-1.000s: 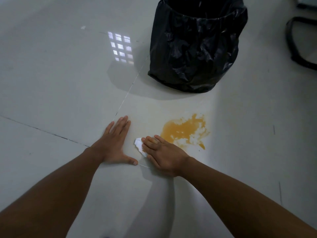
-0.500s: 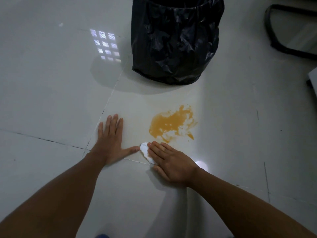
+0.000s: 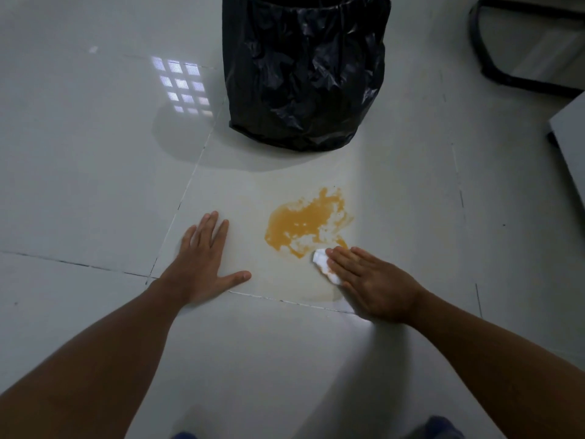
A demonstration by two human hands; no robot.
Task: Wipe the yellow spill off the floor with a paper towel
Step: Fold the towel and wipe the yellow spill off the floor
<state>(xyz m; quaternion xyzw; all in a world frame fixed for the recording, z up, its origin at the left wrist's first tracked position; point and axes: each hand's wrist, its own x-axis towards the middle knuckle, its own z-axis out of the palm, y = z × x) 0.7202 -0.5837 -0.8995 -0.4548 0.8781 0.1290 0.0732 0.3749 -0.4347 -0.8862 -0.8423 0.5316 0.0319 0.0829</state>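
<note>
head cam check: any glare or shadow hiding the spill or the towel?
Head view: dim, but a brighter pool of light covers the yellow spill, which reads clearly. Head view: a gridded window reflection on the glossy floor lies left of the black bin, clear of the spill. Head view: a small hotspot by the right hand; the paper towel under its fingers looks sharp.

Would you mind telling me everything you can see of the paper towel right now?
The paper towel is a small white wad, crumpled, lying on the pale floor tile at the near right edge of the yellow spill. The right hand presses it down with straight fingers, which hide most of it; only one edge shows.
</note>
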